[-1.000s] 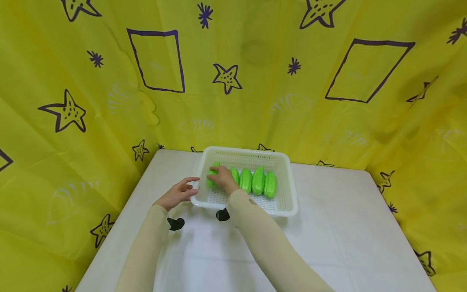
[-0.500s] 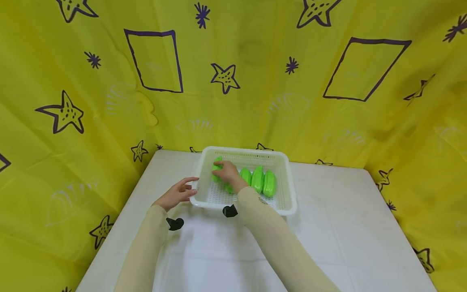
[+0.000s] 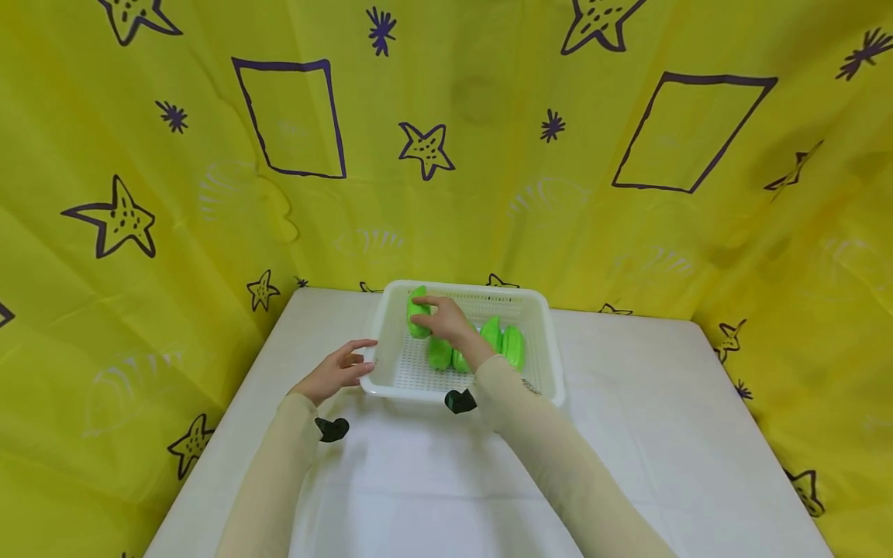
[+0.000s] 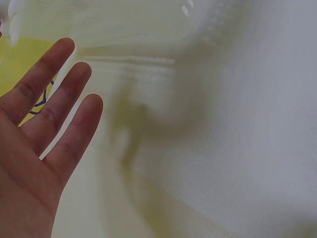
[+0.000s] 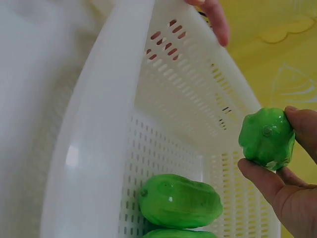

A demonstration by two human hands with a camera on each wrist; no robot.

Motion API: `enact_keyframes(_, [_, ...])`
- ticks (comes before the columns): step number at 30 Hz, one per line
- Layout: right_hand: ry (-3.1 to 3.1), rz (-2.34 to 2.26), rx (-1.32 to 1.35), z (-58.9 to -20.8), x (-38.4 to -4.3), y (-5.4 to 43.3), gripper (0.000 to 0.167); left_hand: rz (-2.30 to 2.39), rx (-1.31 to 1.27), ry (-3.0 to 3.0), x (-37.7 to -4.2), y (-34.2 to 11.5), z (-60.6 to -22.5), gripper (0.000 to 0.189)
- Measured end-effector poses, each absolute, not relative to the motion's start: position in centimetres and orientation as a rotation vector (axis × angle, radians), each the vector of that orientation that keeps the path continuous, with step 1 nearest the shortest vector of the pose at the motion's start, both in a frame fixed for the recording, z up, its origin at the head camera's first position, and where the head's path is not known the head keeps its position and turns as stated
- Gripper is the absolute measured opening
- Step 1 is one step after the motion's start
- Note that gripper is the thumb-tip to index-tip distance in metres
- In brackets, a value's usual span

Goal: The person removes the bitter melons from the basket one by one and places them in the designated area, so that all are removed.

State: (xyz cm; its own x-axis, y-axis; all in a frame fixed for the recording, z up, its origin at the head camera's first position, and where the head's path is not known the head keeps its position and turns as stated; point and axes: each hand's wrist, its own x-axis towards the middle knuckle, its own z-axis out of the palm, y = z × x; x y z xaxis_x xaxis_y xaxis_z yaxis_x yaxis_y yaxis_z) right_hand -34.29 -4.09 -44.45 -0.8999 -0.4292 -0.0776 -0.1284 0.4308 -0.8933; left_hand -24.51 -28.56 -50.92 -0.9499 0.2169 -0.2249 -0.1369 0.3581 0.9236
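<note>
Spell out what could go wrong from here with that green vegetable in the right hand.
The green vegetable might slip: the right hand pinches it with fingertips, and its surface looks glossy. If dropped, it could strike the other green vegetables below in the basket. A bump might also shift the basket, since the left hand is at one end only, its fingers not firmly wrapped round the rim.

The basket stands on the table before the curtain, the left hand at its left side. Apparently four gourds lie inside; a fifth gourd is in the right hand.
</note>
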Motion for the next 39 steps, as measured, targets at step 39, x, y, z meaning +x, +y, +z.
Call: enact_keyframes(39, [2.314,-1.783,-0.514,-42.8,-31.4,10.0,0.050,1.598,0.040,2.334,-24.4,-28.2,-50.6,0.060])
